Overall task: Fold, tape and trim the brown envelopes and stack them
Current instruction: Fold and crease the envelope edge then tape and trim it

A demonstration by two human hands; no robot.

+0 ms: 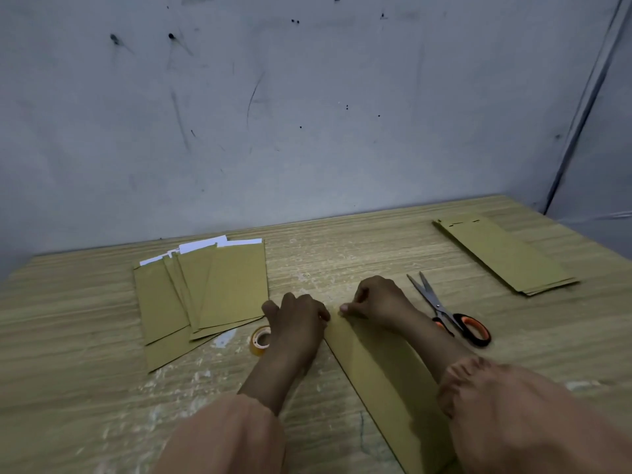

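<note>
Both hands, left hand [297,319] and right hand [376,299], fingers curled, pinching the far end of the envelope [383,371], long axis running back towards the body, tape roll [261,340] just left

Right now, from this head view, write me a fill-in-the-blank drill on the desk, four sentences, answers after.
1. The scissors have black and ____ handles.
2. The tape roll lies just left of the ____ hand.
3. Both hands, including the right hand, work at the far end of a brown ____.
4. Strips of ____ paper show at the top of the fanned pile.

Answers: orange; left; envelope; white
</note>
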